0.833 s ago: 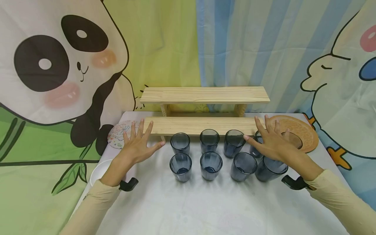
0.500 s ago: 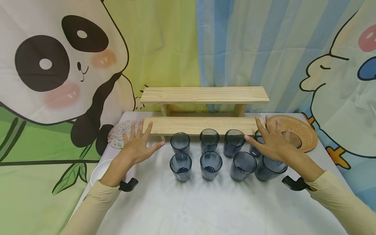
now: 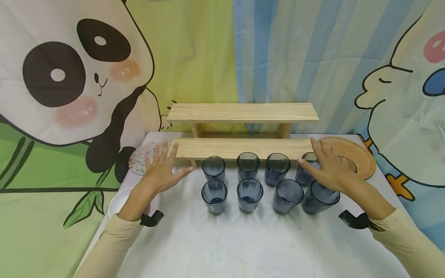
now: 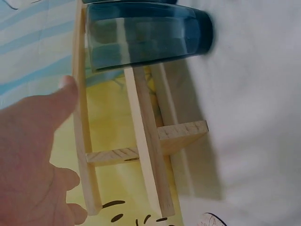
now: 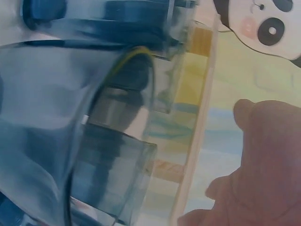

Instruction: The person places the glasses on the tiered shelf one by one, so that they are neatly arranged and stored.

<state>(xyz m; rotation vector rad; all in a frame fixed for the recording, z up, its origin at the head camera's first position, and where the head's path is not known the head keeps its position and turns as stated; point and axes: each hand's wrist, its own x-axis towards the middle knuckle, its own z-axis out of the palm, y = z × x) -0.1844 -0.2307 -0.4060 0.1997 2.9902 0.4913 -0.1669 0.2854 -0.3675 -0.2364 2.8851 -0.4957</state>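
Grip of the left hand [image 3: 160, 175] is hanging released, fingers splayed, beside eight dark glasses [image 3: 250, 195]; the right hand [image 3: 328, 170] is likewise hanging released near the rightmost ones. Sleeved forearms [image 3: 107, 247] are slanting inward. The glasses are standing in two rows on the tabletop [image 3: 222, 247], before a wooden shelf [image 3: 243, 112].

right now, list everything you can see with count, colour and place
white table: one, white, centre
wooden shelf: one, two-tiered, pale wood, towards the table's back
glasses: eight, smoky blue, two rows of four before the shelf
floral round piece: one, white with multicoloured print, back left
orange round piece: one, orange, back right, partly hidden
white dish: one, white, left edge, partly hidden
backdrop cloth: count unclear, multicoloured, behind and both sides
wrist pieces: two, black, one per wrist
sleeves: two, beige, lower corners
left hand: one, bare, near the shelf's left end
right hand: one, bare, by the rightmost glasses
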